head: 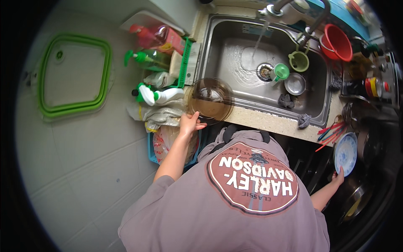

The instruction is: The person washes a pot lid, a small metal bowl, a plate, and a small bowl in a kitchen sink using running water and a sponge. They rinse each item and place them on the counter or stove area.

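Note:
My left hand (190, 123) grips the near rim of a brown see-through glass bowl (209, 108), with the thumb on top. The bowl is over the counter at the sink's front left corner and overlaps the sink edge. Out to the right, my right hand (338, 178) holds the edge of a white plate with a blue floral pattern (345, 154), which is tilted. Water runs from the faucet (274, 8) into the steel sink (233, 47). Inside the sink are a green-and-clear cup (280, 72), a pale green strainer-like cup (299, 60), a small metal bowl (295, 84) and a dark rag (286, 100).
Spray and pump bottles (157, 60) crowd a green basket (185, 66) at the left, beside grey-white gloves (163, 115). A red bucket (337, 42) stands at the back right. Red-handled utensils (333, 134) and a grey scrubber (304, 121) lie along the front right counter. A green-rimmed lid (75, 75) hangs left.

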The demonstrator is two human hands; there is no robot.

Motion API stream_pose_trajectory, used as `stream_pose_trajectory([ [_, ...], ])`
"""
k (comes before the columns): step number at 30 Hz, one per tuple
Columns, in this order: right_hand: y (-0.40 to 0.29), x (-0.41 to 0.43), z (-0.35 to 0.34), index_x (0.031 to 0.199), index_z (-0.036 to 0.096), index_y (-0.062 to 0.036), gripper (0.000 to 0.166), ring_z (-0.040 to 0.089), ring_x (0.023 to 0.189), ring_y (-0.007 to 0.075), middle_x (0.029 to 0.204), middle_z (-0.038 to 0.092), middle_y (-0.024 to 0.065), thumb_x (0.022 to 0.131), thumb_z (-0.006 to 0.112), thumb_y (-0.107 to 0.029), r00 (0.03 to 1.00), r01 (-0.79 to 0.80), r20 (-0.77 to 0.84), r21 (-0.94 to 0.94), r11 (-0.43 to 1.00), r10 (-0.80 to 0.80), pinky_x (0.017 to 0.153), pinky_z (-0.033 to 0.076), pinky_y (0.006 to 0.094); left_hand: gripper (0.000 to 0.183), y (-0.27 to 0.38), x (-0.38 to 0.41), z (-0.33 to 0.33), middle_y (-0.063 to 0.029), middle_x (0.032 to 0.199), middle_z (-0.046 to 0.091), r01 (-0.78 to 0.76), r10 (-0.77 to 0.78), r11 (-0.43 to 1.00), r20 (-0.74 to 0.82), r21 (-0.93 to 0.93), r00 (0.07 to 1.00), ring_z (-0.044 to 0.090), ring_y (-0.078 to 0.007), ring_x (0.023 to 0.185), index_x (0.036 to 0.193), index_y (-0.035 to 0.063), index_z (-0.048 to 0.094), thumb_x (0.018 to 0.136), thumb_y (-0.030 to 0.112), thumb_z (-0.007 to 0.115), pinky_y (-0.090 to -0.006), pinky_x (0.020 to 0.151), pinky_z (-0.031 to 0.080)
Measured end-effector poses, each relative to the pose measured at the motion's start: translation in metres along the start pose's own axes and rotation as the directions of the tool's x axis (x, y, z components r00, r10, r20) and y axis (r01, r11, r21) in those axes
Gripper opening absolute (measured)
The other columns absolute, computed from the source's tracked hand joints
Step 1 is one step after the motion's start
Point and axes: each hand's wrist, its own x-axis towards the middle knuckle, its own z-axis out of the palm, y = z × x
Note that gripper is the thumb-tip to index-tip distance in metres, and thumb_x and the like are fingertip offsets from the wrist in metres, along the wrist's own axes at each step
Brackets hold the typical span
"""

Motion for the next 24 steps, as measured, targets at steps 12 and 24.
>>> stream_pose_trajectory([
  [12, -0.070, -0.157, 0.048, 0.128, 0.050, 0.0023, 0.053, 0.059, 0.107, 0.0256, 0.120, 0.059, 0.0121, 0.081, 0.069, -0.013, 0.877, 0.202, 0.393, 0.223, 0.954, -0.278, 0.088, 0.049, 0.0365, 0.051, 0.050, -0.040, 0.014, -0.0275, 0.069, 0.063, -0.019, 0.107, 0.575, -0.053, 0.818, 0.993, 0.064, -0.0311, 0.047, 0.088, -0.0128, 0.058, 0.094, 0.037, 0.052, -0.0418, 0.050, 0.052],
  [24, -0.003, -0.360, 0.439, 0.118, 0.052, 0.0008, 0.043, 0.064, 0.090, 0.0203, 0.104, 0.064, 0.0112, 0.078, 0.066, 0.000, 0.361, 0.069, 0.910, 0.193, 0.979, -0.205, 0.074, 0.054, 0.0310, 0.025, 0.139, 0.018, 0.187, -0.0213, 0.093, 0.063, -0.787, 0.739, 0.516, 0.290, 0.338, 0.609, 0.062, -0.0356, 0.079, 0.100, -0.0013, 0.055, 0.093, 0.023, 0.055, -0.0411, 0.071, 0.049],
])
